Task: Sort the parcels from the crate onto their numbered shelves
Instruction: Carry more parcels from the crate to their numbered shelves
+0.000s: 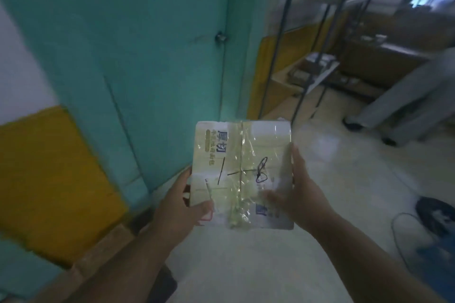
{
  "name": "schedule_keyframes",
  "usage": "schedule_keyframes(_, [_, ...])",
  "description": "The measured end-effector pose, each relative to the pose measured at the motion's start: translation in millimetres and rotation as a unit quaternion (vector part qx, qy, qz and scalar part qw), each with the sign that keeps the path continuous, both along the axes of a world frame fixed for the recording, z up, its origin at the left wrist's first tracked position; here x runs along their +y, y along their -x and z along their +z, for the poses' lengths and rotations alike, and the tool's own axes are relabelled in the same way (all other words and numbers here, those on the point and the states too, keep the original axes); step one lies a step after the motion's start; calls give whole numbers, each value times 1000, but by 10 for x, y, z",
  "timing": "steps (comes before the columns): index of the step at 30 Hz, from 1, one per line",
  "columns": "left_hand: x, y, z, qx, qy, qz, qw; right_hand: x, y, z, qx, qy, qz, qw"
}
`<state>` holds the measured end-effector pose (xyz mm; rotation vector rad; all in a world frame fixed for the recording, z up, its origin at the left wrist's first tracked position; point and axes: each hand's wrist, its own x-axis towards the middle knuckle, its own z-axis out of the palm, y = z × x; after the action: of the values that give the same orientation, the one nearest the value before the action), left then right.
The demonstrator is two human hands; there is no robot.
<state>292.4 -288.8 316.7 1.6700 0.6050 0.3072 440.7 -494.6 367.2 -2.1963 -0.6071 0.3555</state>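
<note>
We hold one parcel [242,174] between both hands, flat face up, its long axis running away from us toward the metal shelves [317,66], which stand well beyond the fingertips and off to the right. The left hand [183,200] clamps the near-left corner, thumb on top and fingers under; the right hand [294,186] presses along the right edge, fingers extended (a pen-marked "1-8", as best we can read it, shows through the tape). The right hand lies nearer the shelves. We count one parcel, two hands; shelf numbers are too blurred to read.
</note>
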Motion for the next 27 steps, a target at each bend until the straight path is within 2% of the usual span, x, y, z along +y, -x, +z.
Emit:
schedule_keyframes(7, [-924,-1544,-34,17,-3,-105,994,-1303,-1341,52,30,31,-46,998])
schedule_keyframes(14, [-1064,-3051,-90,66,-76,-196,975,-1632,-2811,-203,41,54,-55,996])
schedule_keyframes(18, [-1170,-4278,-202,83,-59,-261,960,-1873,-3751,-322,44,53,-106,992])
schedule_keyframes(24, [-1812,-6117,-45,94,-120,-350,924,-2669,-5018,-136,65,65,-206,974])
schedule_keyframes(27, [-2193,-6949,-77,77,-132,-385,910,-3065,-5591,-163,35,52,-249,966])
